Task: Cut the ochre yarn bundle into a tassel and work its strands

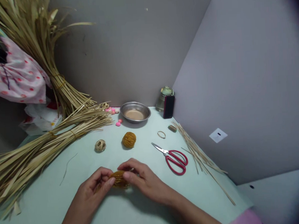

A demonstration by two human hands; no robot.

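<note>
Golden-brown woven straw ball [119, 179] sits pinched between both hands, low over the pale green surface [56, 197], to the left of the red-handled scissors [173, 158] and nearer the person than they are. The left hand's [93, 190] fingers [110, 183] close narrowly on the ball's left side with the thumb on top. The right hand's [140, 179] fingers [126, 175] curl over its upper right edge. So both hands grip the same ball. Whether a loose strand end is caught under either thumb cannot be told.

To my eye the step is shaping or tightening the weave. It would go best with one hand steadying the ball while the other works in small turns. Even pressure should keep the round form, and staying close to the surface means a slip costs little.

Left of the scissors and a little farther back lie a finished golden straw ball [129, 139] and a smaller pale straw ball [100, 145]. Behind and left of the scissors stands a round steel bowl [135, 111], with pink beads [118, 123] beside it. Just behind the scissors lies a thin ring [161, 134]. Right of them runs a scatter of loose dry strips [199, 153]. Far to their left stretches a tied bundle of dried straw [41, 144].
</note>
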